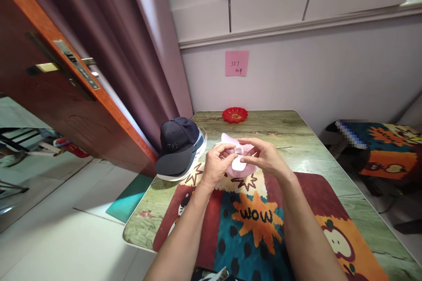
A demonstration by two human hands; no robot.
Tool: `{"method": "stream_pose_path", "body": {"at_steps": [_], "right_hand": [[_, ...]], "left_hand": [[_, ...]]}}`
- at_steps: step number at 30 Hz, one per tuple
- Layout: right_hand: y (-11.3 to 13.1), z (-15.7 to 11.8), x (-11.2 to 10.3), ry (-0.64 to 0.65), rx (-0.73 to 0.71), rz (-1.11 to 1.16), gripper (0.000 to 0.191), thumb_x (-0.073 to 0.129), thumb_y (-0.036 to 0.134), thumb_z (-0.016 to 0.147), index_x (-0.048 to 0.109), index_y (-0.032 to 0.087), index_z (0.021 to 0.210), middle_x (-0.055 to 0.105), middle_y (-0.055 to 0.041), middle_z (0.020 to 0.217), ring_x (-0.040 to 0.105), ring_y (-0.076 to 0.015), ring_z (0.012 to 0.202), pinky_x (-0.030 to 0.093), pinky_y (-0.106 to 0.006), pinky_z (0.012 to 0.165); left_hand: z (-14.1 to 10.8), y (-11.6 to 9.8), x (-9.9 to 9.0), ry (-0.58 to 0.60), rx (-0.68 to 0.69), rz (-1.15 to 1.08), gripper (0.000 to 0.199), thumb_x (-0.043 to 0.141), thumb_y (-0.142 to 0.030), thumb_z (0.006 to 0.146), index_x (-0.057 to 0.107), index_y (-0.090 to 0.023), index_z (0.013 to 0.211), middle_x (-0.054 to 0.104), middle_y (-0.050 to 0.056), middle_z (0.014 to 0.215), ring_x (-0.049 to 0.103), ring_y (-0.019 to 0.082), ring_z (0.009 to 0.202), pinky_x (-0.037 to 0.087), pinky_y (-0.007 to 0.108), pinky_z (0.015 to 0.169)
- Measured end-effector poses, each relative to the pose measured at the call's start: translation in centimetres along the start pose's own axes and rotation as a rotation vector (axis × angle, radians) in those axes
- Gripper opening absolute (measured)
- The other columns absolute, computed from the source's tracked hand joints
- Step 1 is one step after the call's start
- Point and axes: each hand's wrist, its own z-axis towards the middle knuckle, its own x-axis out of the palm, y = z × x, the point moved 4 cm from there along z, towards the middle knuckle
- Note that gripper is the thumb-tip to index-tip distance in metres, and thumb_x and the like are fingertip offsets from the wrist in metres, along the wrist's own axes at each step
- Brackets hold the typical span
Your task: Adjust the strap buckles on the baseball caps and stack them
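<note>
A pale pink cap is between my two hands, above the far edge of the patterned mat. My left hand pinches it from the left, thumb and fingertips meeting near a narrow strap-like band at its middle. From the other side my right hand grips it, with the thumb below and the fingers curved over the top. A white patch shows between the thumbs. My fingers hide part of the cap, so its exact shape is hard to make out.
Left on the wooden-patterned table sits a stack of caps, a dark navy one on top. A red scalloped dish stands near the wall. The colourful mat lies under my forearms. A brown door stands at left.
</note>
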Motion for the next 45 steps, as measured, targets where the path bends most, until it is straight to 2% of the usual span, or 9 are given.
{"method": "stream_pose_path", "body": {"at_steps": [3,8,11,17,24,28,32,41,45], "right_hand": [[0.0,0.1,0.2,-0.006,-0.024,-0.011,0.044,0.080,0.034,0.078,0.073,0.026,0.121,0.076,-0.0059,0.113,0.068,-0.0138,0.068,0.058,-0.028,0.065],[-0.2,0.1,0.9,-0.025,-0.046,-0.082,0.031,0.080,0.033,0.080,0.077,0.025,0.110,0.080,-0.0055,0.100,0.072,-0.0191,0.075,0.057,-0.030,0.070],[-0.3,0.1,0.8,-0.053,-0.078,-0.143,0.028,0.080,0.032,0.079,0.079,0.025,0.106,0.080,-0.0047,0.093,0.072,-0.0195,0.073,0.055,-0.029,0.067],[0.1,0.1,0.9,-0.099,-0.184,-0.266,0.016,0.077,0.028,0.082,0.079,0.026,0.098,0.078,-0.0018,0.085,0.065,-0.0139,0.062,0.050,-0.025,0.061],[0.3,0.3,1.4,-0.092,-0.216,-0.335,0.017,0.069,0.022,0.084,0.076,0.023,0.100,0.075,-0.0014,0.083,0.062,-0.0120,0.061,0.049,-0.024,0.061],[0.1,0.2,1.0,-0.116,-0.186,-0.337,0.016,0.069,0.021,0.081,0.073,0.021,0.096,0.075,-0.0022,0.085,0.062,-0.0121,0.060,0.049,-0.024,0.061],[0.1,0.2,1.0,-0.101,-0.168,-0.332,0.014,0.068,0.026,0.083,0.073,0.021,0.095,0.075,-0.0029,0.083,0.063,-0.0128,0.060,0.050,-0.025,0.060],[0.5,0.2,1.6,-0.049,-0.202,-0.285,0.011,0.069,0.027,0.085,0.073,0.022,0.094,0.073,-0.0010,0.078,0.061,-0.0123,0.059,0.049,-0.025,0.060],[0.6,0.2,1.7,-0.046,-0.237,-0.293,0.022,0.067,0.025,0.085,0.073,0.023,0.106,0.074,-0.0019,0.086,0.062,-0.0122,0.062,0.050,-0.025,0.063]], "left_hand": [[0.0,-0.5,-0.1,0.011,0.015,-0.021,0.019,0.073,-0.018,0.076,0.076,-0.019,0.095,0.069,0.005,0.101,0.061,0.012,0.074,0.051,0.025,0.071],[0.0,-0.7,-0.4,-0.025,-0.022,-0.094,0.018,0.077,-0.020,0.072,0.076,-0.018,0.090,0.068,0.005,0.095,0.060,0.011,0.070,0.051,0.025,0.068],[-0.1,-0.7,-0.5,-0.039,-0.081,-0.169,0.020,0.080,-0.023,0.069,0.077,-0.018,0.088,0.069,0.005,0.091,0.060,0.011,0.070,0.051,0.025,0.066],[-0.4,-0.6,-0.1,-0.018,-0.248,-0.345,0.022,0.081,-0.028,0.069,0.076,-0.016,0.087,0.071,0.005,0.084,0.059,0.012,0.066,0.048,0.023,0.058],[-0.3,-0.8,-0.8,-0.114,-0.187,-0.220,0.025,0.082,-0.036,0.070,0.076,-0.017,0.086,0.072,0.007,0.097,0.060,0.010,0.063,0.043,0.020,0.048],[-0.7,-0.3,-0.9,-0.170,-0.244,-0.242,0.022,0.076,-0.037,0.076,0.072,-0.016,0.083,0.067,0.000,0.071,0.053,0.007,0.051,0.038,0.019,0.043],[-1.1,0.4,0.1,-0.044,-0.390,-0.324,0.028,0.076,-0.042,0.076,0.068,-0.015,0.076,0.056,-0.004,0.052,0.044,0.005,0.039,0.031,0.018,0.037],[-1.4,0.9,0.4,0.081,-0.558,-0.566,0.037,0.083,-0.042,0.066,0.068,-0.012,0.080,0.058,-0.003,0.057,0.049,0.005,0.042,0.032,0.016,0.037],[-1.4,1.1,0.5,0.095,-0.578,-0.608,0.033,0.081,-0.039,0.067,0.067,-0.012,0.079,0.057,-0.003,0.055,0.049,0.005,0.042,0.032,0.016,0.038]]}}
